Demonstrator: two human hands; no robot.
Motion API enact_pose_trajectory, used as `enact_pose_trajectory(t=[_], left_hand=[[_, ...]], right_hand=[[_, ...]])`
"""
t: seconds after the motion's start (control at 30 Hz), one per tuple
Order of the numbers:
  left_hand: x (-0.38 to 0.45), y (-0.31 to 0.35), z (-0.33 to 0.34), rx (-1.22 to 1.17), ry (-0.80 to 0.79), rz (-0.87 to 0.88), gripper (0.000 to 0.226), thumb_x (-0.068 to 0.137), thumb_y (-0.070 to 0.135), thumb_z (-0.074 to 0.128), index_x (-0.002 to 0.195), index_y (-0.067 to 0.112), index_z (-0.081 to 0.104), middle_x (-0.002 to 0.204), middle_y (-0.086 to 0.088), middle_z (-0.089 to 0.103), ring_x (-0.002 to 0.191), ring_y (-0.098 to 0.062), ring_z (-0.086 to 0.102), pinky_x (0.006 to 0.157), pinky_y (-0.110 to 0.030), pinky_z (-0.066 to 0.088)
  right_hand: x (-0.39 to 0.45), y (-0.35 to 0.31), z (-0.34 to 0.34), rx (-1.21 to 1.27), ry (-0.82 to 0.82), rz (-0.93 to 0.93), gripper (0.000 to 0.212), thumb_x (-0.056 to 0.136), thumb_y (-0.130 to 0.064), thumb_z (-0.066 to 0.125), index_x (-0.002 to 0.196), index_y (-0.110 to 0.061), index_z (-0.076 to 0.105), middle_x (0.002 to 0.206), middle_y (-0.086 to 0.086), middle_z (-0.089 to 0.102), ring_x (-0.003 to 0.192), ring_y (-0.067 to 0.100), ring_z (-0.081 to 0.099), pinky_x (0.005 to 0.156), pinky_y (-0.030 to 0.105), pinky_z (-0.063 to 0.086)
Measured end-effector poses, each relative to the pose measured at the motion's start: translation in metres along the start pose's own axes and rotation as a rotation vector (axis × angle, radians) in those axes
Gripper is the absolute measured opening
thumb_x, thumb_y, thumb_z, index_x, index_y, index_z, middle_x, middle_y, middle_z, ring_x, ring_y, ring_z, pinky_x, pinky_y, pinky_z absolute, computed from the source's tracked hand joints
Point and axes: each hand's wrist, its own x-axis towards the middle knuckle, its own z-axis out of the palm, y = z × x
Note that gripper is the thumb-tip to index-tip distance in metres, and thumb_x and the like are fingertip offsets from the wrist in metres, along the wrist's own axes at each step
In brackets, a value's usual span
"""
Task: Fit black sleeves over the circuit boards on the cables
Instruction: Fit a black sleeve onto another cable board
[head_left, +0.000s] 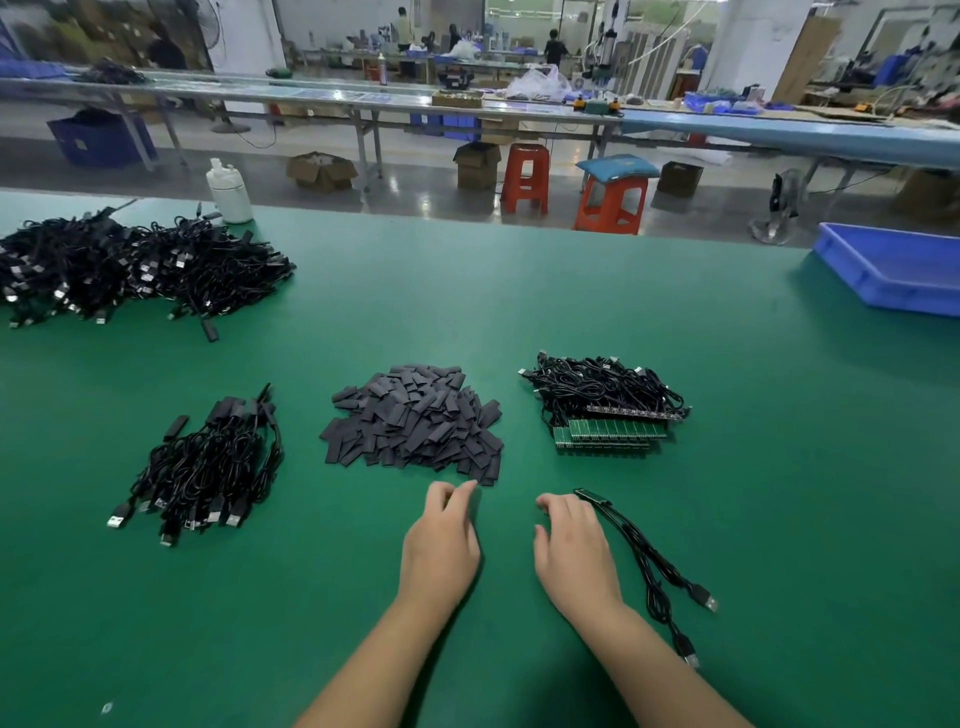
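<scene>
A heap of flat black sleeves (413, 423) lies in the middle of the green table. My left hand (441, 540) is palm down just in front of it, and its thumb and forefinger reach the heap's near edge. My right hand (571, 545) lies palm down with its fingers loosely curled. A black cable (641, 551) runs along that hand's outer side. The cable's dark board end (592, 494) sticks out past the fingers, and I cannot tell if the hand grips it. A stack of cables with bare green circuit boards (608, 410) sits behind on the right.
A bundle of sleeved cables (208, 467) lies at the left, and a large pile of black cables (130, 270) sits at the far left. A white bottle (228, 192) stands at the table's far edge and a blue tray (898, 270) at the far right. Stools and benches stand beyond.
</scene>
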Motion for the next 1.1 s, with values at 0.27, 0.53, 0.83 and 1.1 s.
enact_pose_trajectory(t=[0.27, 0.53, 0.83, 1.1], left_hand=[[0.006, 0.004, -0.001, 0.042, -0.006, -0.033, 0.034, 0.098, 0.023, 0.045, 0.13, 0.025, 0.056, 0.106, 0.009, 0.053, 0.074, -0.013, 0.055, 0.066, -0.026, 0.042], [0.009, 0.006, 0.0, 0.093, -0.065, -0.047, 0.031, 0.097, 0.038, 0.044, 0.123, 0.032, 0.059, 0.104, 0.011, 0.053, 0.084, -0.013, 0.06, 0.068, -0.028, 0.041], [0.019, 0.059, -0.001, -0.675, -0.268, -0.431, 0.028, 0.093, 0.041, 0.059, 0.086, 0.018, 0.075, 0.084, 0.0, 0.074, 0.073, -0.014, 0.062, 0.073, -0.026, 0.049], [0.016, 0.076, -0.004, -1.003, -0.203, -0.565, 0.011, 0.086, 0.009, 0.073, 0.078, 0.004, 0.068, 0.063, -0.004, 0.061, 0.051, -0.013, 0.05, 0.058, -0.025, 0.043]], right_hand=[[0.043, 0.029, -0.053, -0.216, 0.066, 0.26, 0.035, 0.099, -0.037, 0.053, 0.125, -0.015, 0.056, 0.119, 0.005, 0.062, 0.109, 0.025, 0.054, 0.092, 0.038, 0.046], [0.054, 0.04, -0.052, 0.249, -0.264, 0.477, 0.028, 0.092, -0.027, 0.069, 0.117, -0.014, 0.069, 0.109, 0.001, 0.071, 0.1, 0.019, 0.064, 0.088, 0.028, 0.048], [0.037, 0.005, -0.044, 0.816, -0.074, 0.482, 0.012, 0.092, -0.013, 0.066, 0.099, -0.013, 0.076, 0.079, -0.004, 0.074, 0.069, 0.011, 0.065, 0.071, 0.026, 0.054], [0.029, -0.004, -0.045, 0.617, -0.174, 0.332, 0.023, 0.097, -0.017, 0.061, 0.119, -0.018, 0.067, 0.101, -0.001, 0.076, 0.086, 0.005, 0.067, 0.077, 0.018, 0.049]])
